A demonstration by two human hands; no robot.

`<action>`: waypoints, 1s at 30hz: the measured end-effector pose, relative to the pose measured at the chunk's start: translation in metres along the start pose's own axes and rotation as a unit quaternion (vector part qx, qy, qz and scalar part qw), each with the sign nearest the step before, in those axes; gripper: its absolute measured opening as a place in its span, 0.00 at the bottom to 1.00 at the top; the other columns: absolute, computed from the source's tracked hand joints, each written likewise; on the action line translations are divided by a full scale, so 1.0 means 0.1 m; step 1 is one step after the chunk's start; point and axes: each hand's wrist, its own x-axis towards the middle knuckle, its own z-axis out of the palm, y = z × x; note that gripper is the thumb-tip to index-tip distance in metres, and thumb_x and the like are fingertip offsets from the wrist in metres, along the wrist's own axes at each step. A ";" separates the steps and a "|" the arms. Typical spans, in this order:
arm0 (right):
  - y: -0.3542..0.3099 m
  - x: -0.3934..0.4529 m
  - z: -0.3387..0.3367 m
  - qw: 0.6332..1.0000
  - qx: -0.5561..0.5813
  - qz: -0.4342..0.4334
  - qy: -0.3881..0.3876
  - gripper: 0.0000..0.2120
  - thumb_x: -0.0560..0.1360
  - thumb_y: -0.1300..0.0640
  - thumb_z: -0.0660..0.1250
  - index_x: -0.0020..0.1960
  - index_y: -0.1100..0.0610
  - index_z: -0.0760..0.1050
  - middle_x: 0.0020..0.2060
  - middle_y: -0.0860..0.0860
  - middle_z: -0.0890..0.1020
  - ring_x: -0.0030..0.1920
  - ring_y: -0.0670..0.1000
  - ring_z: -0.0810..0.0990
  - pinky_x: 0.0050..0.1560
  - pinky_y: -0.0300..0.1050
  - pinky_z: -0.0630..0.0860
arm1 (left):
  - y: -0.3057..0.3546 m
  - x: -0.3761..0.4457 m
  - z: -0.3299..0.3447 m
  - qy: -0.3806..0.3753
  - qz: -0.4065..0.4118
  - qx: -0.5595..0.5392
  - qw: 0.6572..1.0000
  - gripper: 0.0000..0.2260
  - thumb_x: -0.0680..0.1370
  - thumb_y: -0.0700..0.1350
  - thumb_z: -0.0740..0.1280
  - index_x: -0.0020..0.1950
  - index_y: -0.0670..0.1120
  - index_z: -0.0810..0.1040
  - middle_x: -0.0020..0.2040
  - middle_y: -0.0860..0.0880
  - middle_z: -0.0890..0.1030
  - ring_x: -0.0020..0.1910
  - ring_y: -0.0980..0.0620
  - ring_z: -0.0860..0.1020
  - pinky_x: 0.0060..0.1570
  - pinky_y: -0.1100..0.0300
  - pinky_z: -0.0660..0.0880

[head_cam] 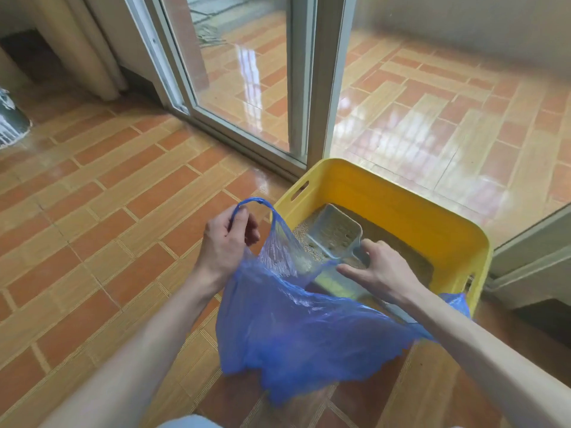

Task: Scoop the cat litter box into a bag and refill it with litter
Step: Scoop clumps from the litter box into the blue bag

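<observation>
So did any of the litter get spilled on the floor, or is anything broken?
No spill shows on the orange tiled floor. The litter stays inside the yellow plastic litter box, some on the grey plastic scoop. The thin blue plastic bag looks whole. Nothing stands out.

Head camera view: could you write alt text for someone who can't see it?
A person's left hand holds a blue plastic bag open by its handle, while the right hand grips a grey scoop lying on litter in a yellow litter box, on a tiled floor.
</observation>
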 end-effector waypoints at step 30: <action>-0.17 -0.58 0.10 0.964 0.193 -0.060 -0.170 0.18 0.80 0.37 0.58 0.61 0.46 0.77 0.53 0.45 0.85 0.54 0.50 0.82 0.61 0.51 0.77 | 0.08 -0.07 0.06 -0.046 0.113 0.103 0.987 0.19 0.87 0.56 0.47 0.71 0.55 0.71 0.53 0.53 0.84 0.35 0.54 0.86 0.49 0.58 0.76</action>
